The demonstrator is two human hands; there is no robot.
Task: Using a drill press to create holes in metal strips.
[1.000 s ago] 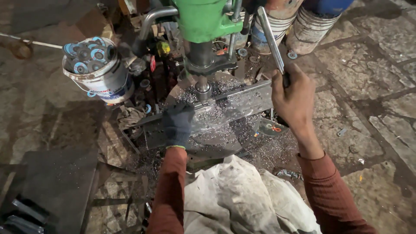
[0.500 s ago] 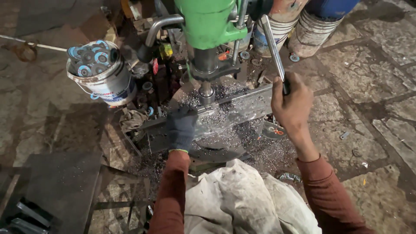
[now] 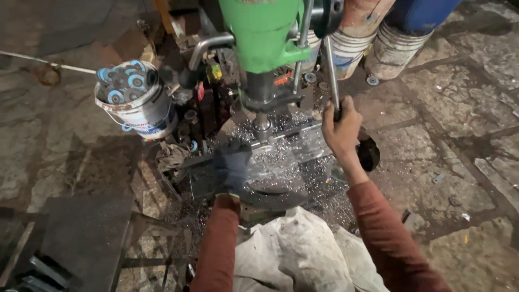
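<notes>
Drill press (image 3: 263,32), green head, centre top; spindle (image 3: 263,123) now sits lower over the bar (image 3: 281,157) than a second ago, as the right hand (image 3: 341,130), fist closed round the lever (image 3: 331,70), has pulled it down. Left hand (image 3: 232,166), gloved, presses flat on the bar left of the spindle. Chips ring the bar. Bucket (image 3: 141,111) left of the press; open floor to its right.

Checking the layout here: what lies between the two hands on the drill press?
In the head view, between the gloved left hand and the right hand on the lever lies the metal bar, strewn with shavings, under the drill chuck.
</notes>
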